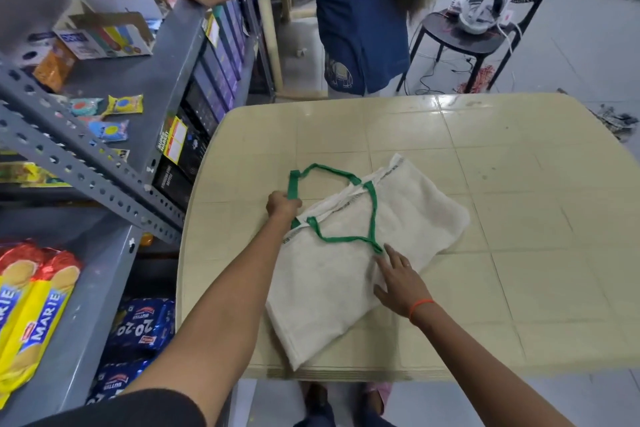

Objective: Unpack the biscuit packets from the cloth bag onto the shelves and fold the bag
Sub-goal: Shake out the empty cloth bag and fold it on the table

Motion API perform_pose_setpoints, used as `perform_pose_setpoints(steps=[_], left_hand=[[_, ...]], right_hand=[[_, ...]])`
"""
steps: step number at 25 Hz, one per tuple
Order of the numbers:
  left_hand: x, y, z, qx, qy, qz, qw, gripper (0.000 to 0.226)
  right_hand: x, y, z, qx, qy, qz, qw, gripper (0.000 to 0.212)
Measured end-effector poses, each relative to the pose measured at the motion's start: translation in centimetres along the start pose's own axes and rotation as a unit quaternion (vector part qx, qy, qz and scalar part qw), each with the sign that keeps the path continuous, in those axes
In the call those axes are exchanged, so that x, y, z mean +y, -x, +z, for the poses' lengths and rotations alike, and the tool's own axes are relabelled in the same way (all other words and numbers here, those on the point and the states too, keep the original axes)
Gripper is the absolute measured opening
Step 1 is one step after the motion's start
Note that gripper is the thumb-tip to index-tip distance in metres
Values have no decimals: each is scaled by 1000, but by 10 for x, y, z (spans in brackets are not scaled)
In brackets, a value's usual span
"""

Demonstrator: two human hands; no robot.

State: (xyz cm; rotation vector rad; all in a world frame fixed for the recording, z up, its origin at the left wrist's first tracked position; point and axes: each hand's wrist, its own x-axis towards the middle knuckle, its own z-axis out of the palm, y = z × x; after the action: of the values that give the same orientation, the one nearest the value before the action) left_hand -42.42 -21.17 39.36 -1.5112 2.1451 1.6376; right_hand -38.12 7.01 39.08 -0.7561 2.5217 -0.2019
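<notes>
We find the cloth bag (349, 263) flat on the counter (519, 218), near-centre. Left hand (282, 206) fingers pinch a green handle (294, 184); right hand (401, 282) fingers spread, pressing cloth. We judge the loose handles may bunch inside the fold.

Your left hand (282, 206) is reached far forward, arm straight, fingers closed in a grip. Your right hand (398, 279) lies flat, palm down, fingers spread.
</notes>
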Motion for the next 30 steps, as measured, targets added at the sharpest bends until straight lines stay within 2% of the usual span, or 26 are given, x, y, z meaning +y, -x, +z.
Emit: perform_pose_setpoints(steps=[2, 3, 4, 5, 6, 7, 8, 9, 12, 14, 17, 18, 20, 21, 24, 28, 29, 30], left_hand=[[6, 14, 3, -25, -3, 98, 995, 32], [3, 26, 6, -43, -61, 186, 980, 37], [-4, 41, 8, -68, -148, 292, 943, 44], [-14, 56, 10, -92, -263, 393, 877, 49], [-27, 70, 9, -109, -368, 468, 796, 50], [-39, 82, 5, -108, -430, 526, 726, 47], [-51, 86, -1, -103, -460, 558, 683, 43], [-60, 88, -10, -99, -466, 560, 678, 43], [-75, 80, -48, -72, -482, 504, 713, 54], [-86, 70, -70, -57, -499, 447, 740, 55], [-98, 63, -87, -88, -474, 269, 833, 52], [-101, 63, -88, -100, -461, 232, 850, 53], [-104, 63, -84, -103, -450, 196, 865, 45], [-106, 65, -83, -98, -450, 179, 870, 40], [-114, 71, -92, -66, -430, 97, 895, 35], [-131, 92, -110, -73, -394, -12, 916, 34], [-136, 102, -110, -74, -390, -25, 918, 35], [-142, 111, -110, -61, -399, -3, 915, 38]], right_hand=[[2, 2, -3, 6, -18, 20, 1000, 64], [4, 2, -4, 12, -32, 31, 999, 63], [4, 3, -5, 20, -45, 41, 998, 61], [5, 3, -6, 26, -56, 49, 997, 59], [4, 3, -6, 29, -65, 55, 996, 58], [3, 2, -7, 35, -70, 58, 995, 56], [1, 3, -8, 42, -71, 58, 995, 55], [-1, 3, -8, 53, -70, 55, 995, 54], [-17, 8, -3, 97, -69, 9, 993, 46], [-37, 16, 4, 72, -67, -50, 994, 46], [-74, 29, 34, 21, -47, -142, 988, 66], [-86, 33, 47, 11, -19, -146, 989, 70], [-111, 42, 61, -58, 35, -111, 992, 74], [-119, 44, 66, -71, 48, -88, 992, 69], [-123, 36, 69, -32, 79, -77, 993, 50], [-98, 3, 47, -11, 91, -83, 992, 48], [-96, -1, 34, -28, 79, -89, 992, 41], [-96, -4, 25, -45, 78, -93, 992, 35]])
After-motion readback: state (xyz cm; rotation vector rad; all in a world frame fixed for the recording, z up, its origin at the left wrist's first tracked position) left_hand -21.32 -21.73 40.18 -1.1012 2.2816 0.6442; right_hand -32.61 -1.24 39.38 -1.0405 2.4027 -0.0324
